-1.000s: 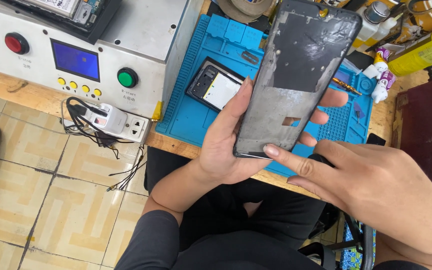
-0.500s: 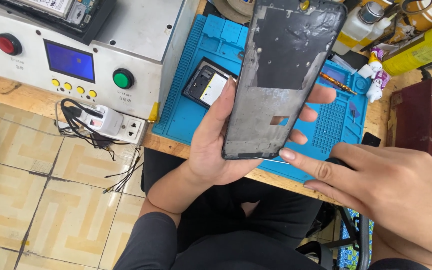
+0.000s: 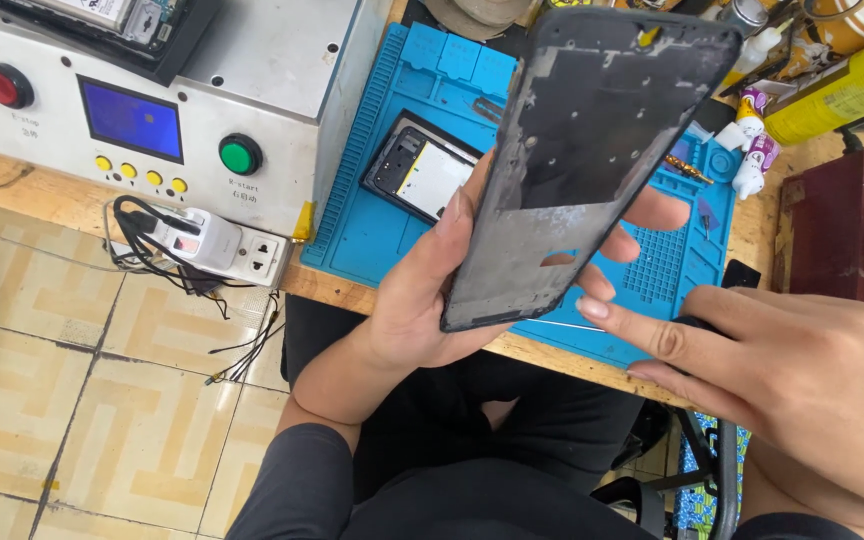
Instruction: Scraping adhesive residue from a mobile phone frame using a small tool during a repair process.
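A grey machine (image 3: 252,60) with red (image 3: 5,85) and green (image 3: 240,154) buttons sits at ten o'clock, a power strip (image 3: 214,245) below it, a blue mat (image 3: 372,220) at centre, a yellow can (image 3: 837,90) at two o'clock.
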